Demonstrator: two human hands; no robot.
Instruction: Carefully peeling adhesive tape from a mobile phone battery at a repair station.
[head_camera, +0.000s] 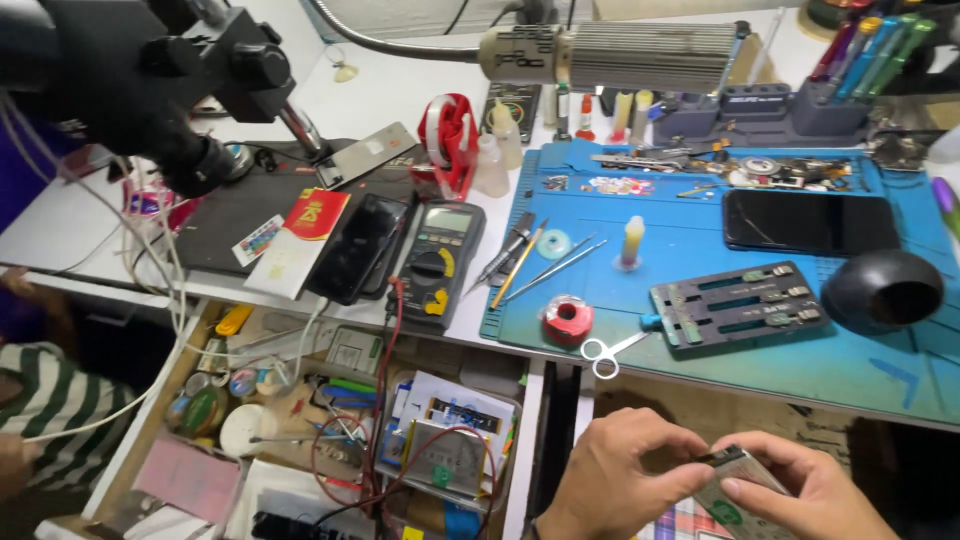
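The left hand (612, 478) pinches the top edge of a small flat silvery module (737, 482) between thumb and fingers, low in view below the bench edge; the right hand (800, 490) grips its other side, thumb laid across its face; just above, small scissors (606, 353) overhang the blue work mat (700, 330), beside a red tape roll (568, 320) and a grey clamp fixture (738, 303); a multimeter (440, 262) lies further left; an open drawer (300, 440) of parts sits beside the hands.

Matt blue rubbery mat (700, 330), glossy black glass phone (808, 222), ribbed metal lamp head (640, 55).
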